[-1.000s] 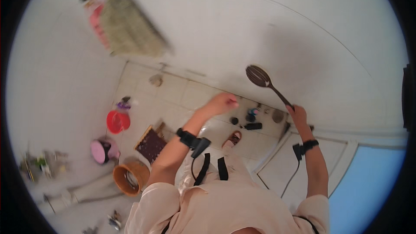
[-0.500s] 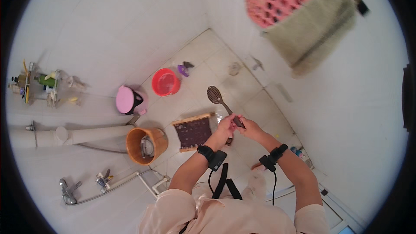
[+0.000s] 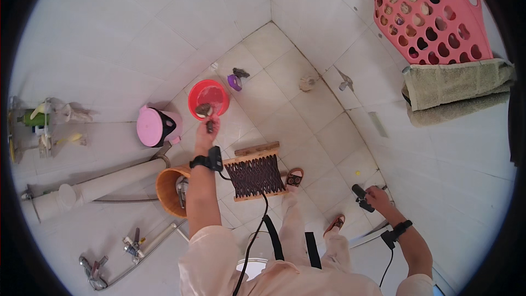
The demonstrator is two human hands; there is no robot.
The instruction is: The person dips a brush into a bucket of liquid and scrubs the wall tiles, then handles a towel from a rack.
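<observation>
My left hand is closed around a dark slotted spoon. The head of the slotted spoon hangs over the near rim of a red bucket; whether it touches the rim I cannot tell. Off to the right, my right hand is closed on a black, cylinder-shaped thing low beside the right wall. Its exact kind does not show. Both wrists wear black straps with small boxes.
A pink lidded bin and a wooden bucket stand at the left. A low stool with dark woven cords sits before my feet. Beyond the red bucket lies a purple item. A pink basket and towel hang upper right.
Both hands were together on the slotted spoon. My left hand has carried it left to the red bucket. My right hand has let go, moved right and closed on the black thing.
</observation>
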